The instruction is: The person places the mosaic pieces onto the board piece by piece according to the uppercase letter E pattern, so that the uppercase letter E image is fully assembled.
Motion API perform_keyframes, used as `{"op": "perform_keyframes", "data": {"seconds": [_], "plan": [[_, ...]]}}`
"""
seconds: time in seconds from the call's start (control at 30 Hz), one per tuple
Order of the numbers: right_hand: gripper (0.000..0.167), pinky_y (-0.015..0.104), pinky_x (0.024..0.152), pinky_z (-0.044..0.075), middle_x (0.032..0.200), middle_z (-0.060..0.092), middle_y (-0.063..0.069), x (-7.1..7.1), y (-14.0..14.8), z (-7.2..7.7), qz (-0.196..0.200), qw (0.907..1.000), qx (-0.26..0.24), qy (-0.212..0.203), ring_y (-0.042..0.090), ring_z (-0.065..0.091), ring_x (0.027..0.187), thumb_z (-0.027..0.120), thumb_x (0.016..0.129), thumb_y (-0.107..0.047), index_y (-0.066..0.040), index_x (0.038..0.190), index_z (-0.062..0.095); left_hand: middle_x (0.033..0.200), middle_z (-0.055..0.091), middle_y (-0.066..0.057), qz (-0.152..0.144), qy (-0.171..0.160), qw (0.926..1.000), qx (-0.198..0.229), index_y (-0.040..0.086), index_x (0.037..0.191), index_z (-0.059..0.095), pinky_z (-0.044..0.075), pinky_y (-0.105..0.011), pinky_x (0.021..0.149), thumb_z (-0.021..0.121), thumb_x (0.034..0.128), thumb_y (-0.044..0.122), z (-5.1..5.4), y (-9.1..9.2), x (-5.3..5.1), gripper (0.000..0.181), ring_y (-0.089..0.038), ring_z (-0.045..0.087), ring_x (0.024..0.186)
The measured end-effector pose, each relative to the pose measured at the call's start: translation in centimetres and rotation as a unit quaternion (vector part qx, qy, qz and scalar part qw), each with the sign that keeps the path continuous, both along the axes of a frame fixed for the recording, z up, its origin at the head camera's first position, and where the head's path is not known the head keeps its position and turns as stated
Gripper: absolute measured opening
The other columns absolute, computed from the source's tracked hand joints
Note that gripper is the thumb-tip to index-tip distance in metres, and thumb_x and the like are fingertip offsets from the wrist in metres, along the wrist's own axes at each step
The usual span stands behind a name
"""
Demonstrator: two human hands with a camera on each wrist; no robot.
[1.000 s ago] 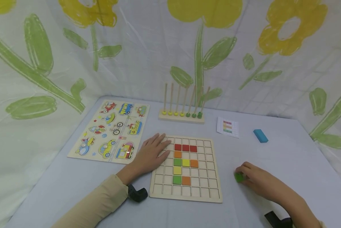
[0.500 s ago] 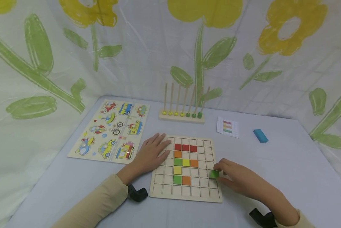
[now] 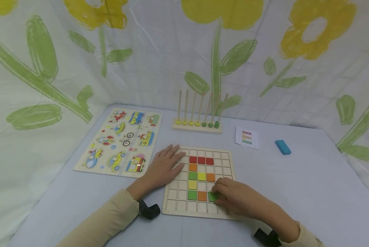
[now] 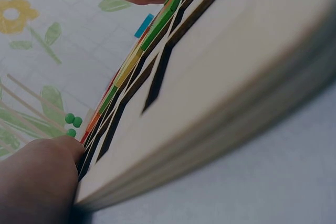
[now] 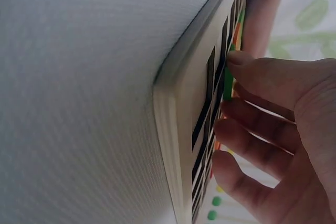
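Observation:
A wooden grid board (image 3: 175, 204) lies on the table with red, orange, yellow and green square tiles in some of its cells. My left hand (image 3: 161, 168) rests flat on the board's upper left edge, fingers stretched out. With thumb and fingers my right hand (image 3: 238, 197) pinches a green tile (image 3: 212, 196) over the lower part of the grid, just right of an orange tile (image 3: 202, 196). In the right wrist view the thumb and fingertips surround that green tile (image 5: 228, 83) low at the board's surface. Whether it sits fully in its cell cannot be told.
A vehicle peg puzzle (image 3: 102, 163) lies at the left. Behind the grid stands a wooden rod stand (image 3: 197, 127) with yellow and green beads. A pattern card (image 3: 247, 138) and a blue block (image 3: 283, 147) lie at the back right.
My right hand has carried the green tile leftward from the table beside the board to the cell right of the lower orange tile. The left hand stays in place.

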State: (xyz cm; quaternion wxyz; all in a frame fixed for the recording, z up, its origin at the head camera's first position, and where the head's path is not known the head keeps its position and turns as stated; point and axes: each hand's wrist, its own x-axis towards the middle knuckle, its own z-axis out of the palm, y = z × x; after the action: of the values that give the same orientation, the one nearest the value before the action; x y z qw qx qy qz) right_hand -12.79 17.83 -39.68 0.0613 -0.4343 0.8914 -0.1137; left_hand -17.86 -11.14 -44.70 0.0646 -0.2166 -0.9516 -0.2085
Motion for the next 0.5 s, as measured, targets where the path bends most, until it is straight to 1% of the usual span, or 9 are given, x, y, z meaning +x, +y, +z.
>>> {"op": "perform_keyframes", "data": {"seconds": [0.13,0.33,0.5], "plan": [[0.02,0.017,0.079,0.05,0.101,0.056,-0.016,-0.05,-0.09,-0.12,0.008,0.9998,-0.013,0.014,-0.001,0.051,0.088,0.068,0.089,-0.031,-0.024,0.107,0.062,0.155,0.032,-0.008,0.003,-0.001,1.0,-0.005,0.021,0.142,0.047,0.023,-0.053,0.112,0.047,0.0984,0.039,0.06,-0.08,-0.01,0.047,-0.029,0.022,0.145],[0.018,0.015,0.078,0.049,0.102,0.055,-0.015,-0.02,-0.3,-0.36,0.012,0.9994,-0.014,0.028,0.0,0.05,0.087,0.069,0.088,-0.031,-0.024,0.103,0.061,0.155,0.032,-0.008,0.002,-0.004,1.0,0.002,0.02,0.142,0.048,0.023,-0.053,0.112,0.046,0.0985,0.039,0.2,-0.13,0.1,0.047,-0.029,0.021,0.145],[0.016,0.014,0.076,0.048,0.1,0.054,-0.015,0.04,-0.34,-0.49,0.018,0.9985,-0.03,0.042,0.0,0.049,0.085,0.07,0.088,-0.031,-0.025,0.1,0.061,0.155,0.033,-0.008,0.001,-0.002,1.0,0.006,0.02,0.142,0.048,0.023,-0.053,0.112,0.047,0.0983,0.039,0.12,-0.18,0.13,0.047,-0.03,0.021,0.145]]}}
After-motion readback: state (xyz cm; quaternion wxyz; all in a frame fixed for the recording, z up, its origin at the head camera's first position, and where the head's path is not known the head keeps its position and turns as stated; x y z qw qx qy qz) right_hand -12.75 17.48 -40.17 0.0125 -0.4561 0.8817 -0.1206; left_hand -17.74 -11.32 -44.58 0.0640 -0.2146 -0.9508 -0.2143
